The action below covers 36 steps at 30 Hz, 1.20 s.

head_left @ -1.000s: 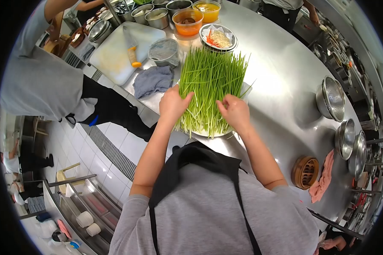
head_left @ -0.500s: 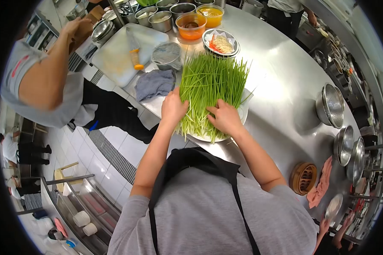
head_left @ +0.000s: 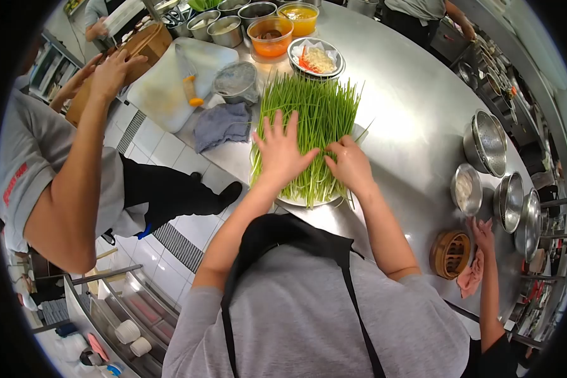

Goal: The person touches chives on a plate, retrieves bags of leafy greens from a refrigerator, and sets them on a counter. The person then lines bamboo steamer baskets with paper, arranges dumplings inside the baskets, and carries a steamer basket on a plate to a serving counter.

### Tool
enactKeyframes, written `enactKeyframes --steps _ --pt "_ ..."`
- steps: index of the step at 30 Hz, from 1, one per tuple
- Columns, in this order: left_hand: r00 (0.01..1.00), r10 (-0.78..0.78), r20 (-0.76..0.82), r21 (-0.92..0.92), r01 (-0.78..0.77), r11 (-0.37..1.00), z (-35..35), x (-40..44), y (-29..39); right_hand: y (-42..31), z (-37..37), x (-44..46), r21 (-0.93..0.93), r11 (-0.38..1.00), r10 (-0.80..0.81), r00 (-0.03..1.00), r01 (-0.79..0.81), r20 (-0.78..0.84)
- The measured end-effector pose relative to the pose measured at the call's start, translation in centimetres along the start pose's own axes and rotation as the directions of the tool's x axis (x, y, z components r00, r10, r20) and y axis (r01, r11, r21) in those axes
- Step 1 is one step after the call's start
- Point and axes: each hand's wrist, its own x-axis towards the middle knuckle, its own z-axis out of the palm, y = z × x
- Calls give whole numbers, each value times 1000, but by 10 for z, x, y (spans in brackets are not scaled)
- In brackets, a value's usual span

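A thick pile of long green chives (head_left: 315, 107) lies on a white plate (head_left: 302, 203) at the near edge of the steel table, pale ends toward me. Flat on top of the stalks rests my left hand (head_left: 282, 150), its fingers spread wide. My right hand (head_left: 351, 165) is at the right side of the pile, its fingers curled in around some of the chives. Just left of the pile lie a crumpled blue-grey cloth (head_left: 222, 126) and a round tub (head_left: 236, 80) covered with a clear film.
A cutting board (head_left: 160, 88) holds a knife with a yellow handle (head_left: 192, 90). Behind the chives stand a bowl of chopped food (head_left: 318, 60), an orange tub (head_left: 271, 39) and several steel pots. At right are colanders (head_left: 485, 143), a bamboo steamer (head_left: 450, 255) and a co-worker's hand (head_left: 482, 233). Another person stands left.
My left hand has moved from the pile's left side onto its top and spread out. My right hand has shifted slightly right. At right, a co-worker's bowl now stands farther onto the table.
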Motion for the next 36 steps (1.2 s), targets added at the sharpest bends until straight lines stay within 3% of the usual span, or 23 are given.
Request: enactKeyframes --steps 1,3,5,10,12,16,18,22,26,28,35,36 --pt "999 1 49 111 -6 994 3 -1 9 0 3 -2 0 1000 -1 1000 1 3" --pt "996 2 84 100 -11 995 18 2 6 3 9 -4 -126 989 -71 996 77 52" --pt "977 -43 208 206 -1 979 16 3 4 7 7 -9 -109 993 -29 997 37 78" --pt "980 -84 181 168 53 984 15 4 -12 18 0 -15 -57 998 16 996 -10 93" --pt "983 -66 171 145 41 989 11 4 -12 14 -5 -14 97 995 22 1000 -24 22" --pt "995 23 100 70 -30 997 8 5 -3 15 -6 -9 4 997 83 988 -83 -127" --pt "992 50 114 88 -60 994 11 5 5 17 4 -9 -121 989 88 995 -81 54" --pt "989 78 122 172 -99 980 30 11 15 11 12 -9 81 995 51 999 -50 -17" --pt "989 23 149 201 -53 978 29 13 11 16 2 -16 -54 997 58 997 -60 -40" --pt "987 1 160 210 -35 977 25 15 9 20 -1 -17 -64 987 151 988 -149 16" --pt "986 -23 162 188 -8 982 10 18 -3 21 -5 -18 75 993 95 992 -88 -85" --pt "986 -23 168 173 -6 985 9 17 -4 23 -6 -18 66 988 149 984 -142 -103"
